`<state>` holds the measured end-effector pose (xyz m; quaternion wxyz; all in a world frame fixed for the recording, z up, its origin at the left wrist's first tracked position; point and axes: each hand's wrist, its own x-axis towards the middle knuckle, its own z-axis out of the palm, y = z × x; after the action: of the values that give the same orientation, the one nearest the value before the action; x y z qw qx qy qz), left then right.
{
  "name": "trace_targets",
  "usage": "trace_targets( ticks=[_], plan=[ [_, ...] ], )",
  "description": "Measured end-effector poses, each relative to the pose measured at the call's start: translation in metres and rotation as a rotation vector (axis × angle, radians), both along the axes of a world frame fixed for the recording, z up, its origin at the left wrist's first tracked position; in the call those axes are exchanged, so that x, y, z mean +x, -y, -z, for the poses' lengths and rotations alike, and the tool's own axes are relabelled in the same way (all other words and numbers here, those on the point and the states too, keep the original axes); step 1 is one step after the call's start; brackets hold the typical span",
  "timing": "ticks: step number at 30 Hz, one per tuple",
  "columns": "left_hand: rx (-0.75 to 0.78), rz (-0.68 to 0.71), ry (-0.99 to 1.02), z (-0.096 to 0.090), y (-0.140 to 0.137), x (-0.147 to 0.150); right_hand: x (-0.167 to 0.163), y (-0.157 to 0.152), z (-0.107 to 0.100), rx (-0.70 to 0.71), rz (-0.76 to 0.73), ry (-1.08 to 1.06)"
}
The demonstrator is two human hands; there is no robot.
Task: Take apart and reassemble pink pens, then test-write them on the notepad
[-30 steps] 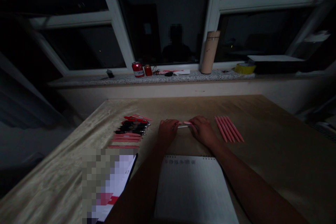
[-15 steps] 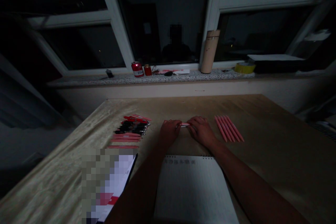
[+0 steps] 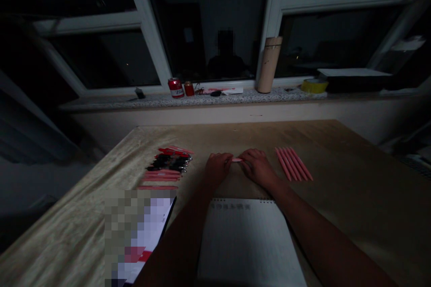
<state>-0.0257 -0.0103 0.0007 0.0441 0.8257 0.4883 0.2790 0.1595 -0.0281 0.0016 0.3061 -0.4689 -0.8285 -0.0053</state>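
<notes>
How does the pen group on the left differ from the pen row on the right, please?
The left group mixes red, black and pink pens; the right row is all pink. The left group lies roughly crosswise, while the right row runs front to back at a slant. The left group is partly bunched; the right row is neatly side by side. Both lie on the table.

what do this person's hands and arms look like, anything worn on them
The left hand and right hand are ungloved. The left forearm and right forearm are bare, with no sleeve, watch or bracelet visible on either. The light is too dim to tell whether there are rings or small markings.
</notes>
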Motion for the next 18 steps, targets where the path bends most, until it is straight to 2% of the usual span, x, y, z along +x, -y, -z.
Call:
trace_targets(
  ticks=[5, 10, 14, 18],
  plan=[
    [0.023, -0.005, 0.035, -0.0014, 0.0013, 0.0002, 0.0003, -0.0001, -0.001, 0.02, -0.011, -0.013],
    [0.066, -0.08, 0.077, -0.0035, 0.0031, -0.0001, -0.0006, -0.0006, -0.0011, 0.056, 0.005, -0.099],
    [0.076, -0.109, 0.097, -0.0026, 0.0031, -0.001, -0.0007, -0.0036, 0.0024, 0.023, -0.04, -0.351],
    [0.095, -0.111, 0.118, 0.0009, 0.001, -0.0014, -0.0003, -0.0061, 0.0065, -0.038, 0.026, -0.657]
  ],
)
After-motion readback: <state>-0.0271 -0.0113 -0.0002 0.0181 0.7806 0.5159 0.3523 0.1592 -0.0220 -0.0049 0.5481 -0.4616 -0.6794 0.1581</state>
